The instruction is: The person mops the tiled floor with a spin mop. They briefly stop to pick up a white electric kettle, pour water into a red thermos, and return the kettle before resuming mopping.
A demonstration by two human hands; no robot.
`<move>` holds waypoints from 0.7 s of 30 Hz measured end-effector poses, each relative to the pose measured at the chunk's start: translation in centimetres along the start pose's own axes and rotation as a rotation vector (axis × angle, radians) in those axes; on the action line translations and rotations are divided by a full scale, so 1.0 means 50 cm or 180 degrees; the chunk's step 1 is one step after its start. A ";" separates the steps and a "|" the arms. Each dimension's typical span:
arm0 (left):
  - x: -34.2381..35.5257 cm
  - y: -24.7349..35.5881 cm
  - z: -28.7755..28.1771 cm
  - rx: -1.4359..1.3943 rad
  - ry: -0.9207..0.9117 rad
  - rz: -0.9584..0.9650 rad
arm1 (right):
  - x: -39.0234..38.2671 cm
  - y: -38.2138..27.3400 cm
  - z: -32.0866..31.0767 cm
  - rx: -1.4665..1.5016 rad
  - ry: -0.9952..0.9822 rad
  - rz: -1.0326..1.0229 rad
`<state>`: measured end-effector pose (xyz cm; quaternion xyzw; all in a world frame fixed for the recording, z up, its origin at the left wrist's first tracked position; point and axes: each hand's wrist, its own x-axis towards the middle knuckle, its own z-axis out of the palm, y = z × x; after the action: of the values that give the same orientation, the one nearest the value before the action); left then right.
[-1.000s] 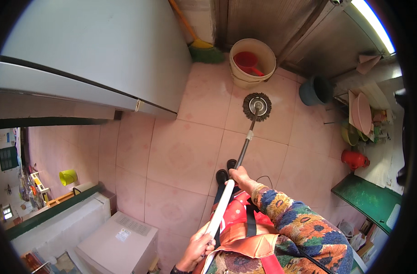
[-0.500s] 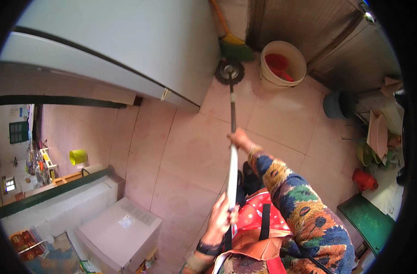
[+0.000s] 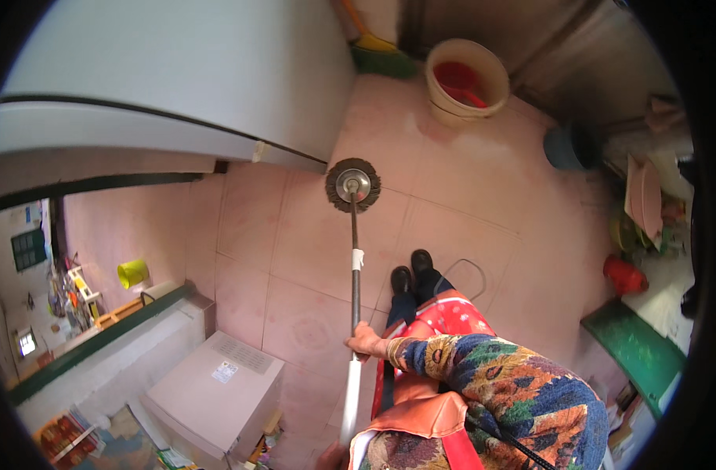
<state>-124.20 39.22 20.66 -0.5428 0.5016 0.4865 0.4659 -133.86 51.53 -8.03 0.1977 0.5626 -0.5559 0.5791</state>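
Note:
A spin mop with a round grey-brown head (image 3: pixel 353 186) rests on the pink tiled floor, just beyond the corner of the big pale grey cabinet. Its handle is dark metal above and white below, and runs toward me. My right hand (image 3: pixel 366 341) is wrapped round the handle where the dark part meets the white. At the lower edge, my left hand (image 3: pixel 332 456) shows only in part, at the white end of the handle; most of its fingers are out of sight. My shoes (image 3: pixel 412 269) stand right of the handle.
A cream bucket (image 3: pixel 450 111) with a red plastic thing inside stands at the far wall, near a green broom (image 3: pixel 383 61). A dark blue bucket (image 3: pixel 567 147) is at the right. A pale box (image 3: pixel 209 392) sits lower left, a green board (image 3: pixel 636 352) lower right.
The mop head has come toward me and left, away from the broom and cream bucket. Both hands have drawn back with the handle, the left one almost out of the picture.

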 end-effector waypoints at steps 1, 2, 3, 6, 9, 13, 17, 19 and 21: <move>-0.021 0.018 -0.013 0.0140 0.0020 -0.0106 | -0.026 -0.002 0.004 0.0468 0.0031 0.0040; -0.039 0.040 -0.023 0.0291 0.0014 -0.0194 | -0.045 -0.009 0.001 0.1003 0.0183 0.0339; -0.054 0.067 -0.028 0.0463 -0.0006 -0.0285 | -0.063 -0.010 -0.012 0.1104 0.0179 0.0490; -0.084 0.171 -0.013 0.1099 -0.0202 -0.0503 | -0.088 0.013 -0.085 0.1462 0.0346 0.0258; -0.029 0.275 0.080 0.2275 -0.0750 -0.0081 | -0.087 0.091 -0.205 0.2450 0.0653 -0.0199; 0.123 0.350 0.295 0.3052 -0.1608 0.0307 | -0.090 0.224 -0.420 0.3034 0.2430 -0.0068; 0.223 0.312 0.495 0.3511 -0.2245 0.1479 | -0.138 0.346 -0.583 0.4246 0.3291 -0.0266; 0.239 0.298 0.518 0.3793 -0.1969 0.1579 | -0.143 0.379 -0.617 0.4222 0.3646 -0.0144; 0.246 0.314 0.477 0.3911 -0.1959 0.1887 | -0.110 0.375 -0.601 0.4137 0.3617 -0.0032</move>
<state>-141.04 60.82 5.95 0.1338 0.6552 0.3538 0.6539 -129.21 85.23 -19.36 0.7354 0.3382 -0.5868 -0.0206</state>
